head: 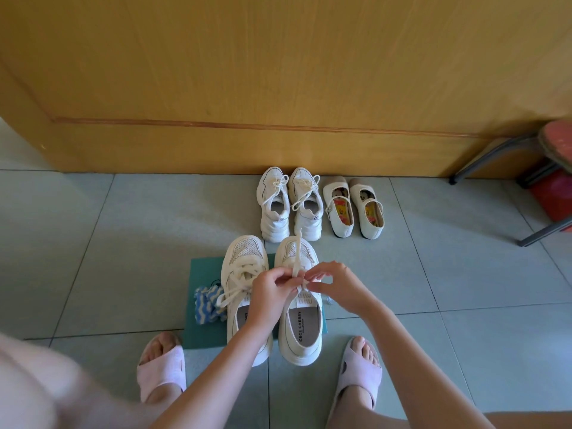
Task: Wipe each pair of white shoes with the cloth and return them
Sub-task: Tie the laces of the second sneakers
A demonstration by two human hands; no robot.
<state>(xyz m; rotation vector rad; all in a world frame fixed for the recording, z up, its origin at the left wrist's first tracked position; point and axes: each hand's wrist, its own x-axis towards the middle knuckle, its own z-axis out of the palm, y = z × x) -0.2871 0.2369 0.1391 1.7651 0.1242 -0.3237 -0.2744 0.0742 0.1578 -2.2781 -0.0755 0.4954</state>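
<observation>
View from above of a person crouching over shoes on a pale tiled floor point(123, 243), with a wooden door point(278, 72) filling the top of the frame. In the lower centre, a near pair of white sneakers point(244, 252) stands side by side on a teal mat point(204, 270), toes pointing up the frame. Both hands meet over the right-hand shoe of this pair. The left hand point(272, 286) has its fingers curled and pinches a flat white lace point(297, 252), which rises straight up from the grip. The right hand point(337, 286), just beside it, pinches the same lace between thumb and fingertips, with the other fingers loosely bent. A blue-and-white striped cloth point(205, 305) lies crumpled on the mat, touching the left-hand shoe, left of both hands and held by neither. Above the mat, against the door, stand a second pair of white sneakers point(275, 212) and, to their right, a pair of white strap shoes point(340, 212), both well apart from the hands. The sneakers look light, with soft mesh uppers and thick, stiff soles; the heel or the sole edge seems the firmest place to hold one while wiping. The cloth looks soft and limp, easy to bunch in one hand. Pink slippers point(162, 366) show at the bottom, and part of a stool point(554, 144) at the upper right.
</observation>
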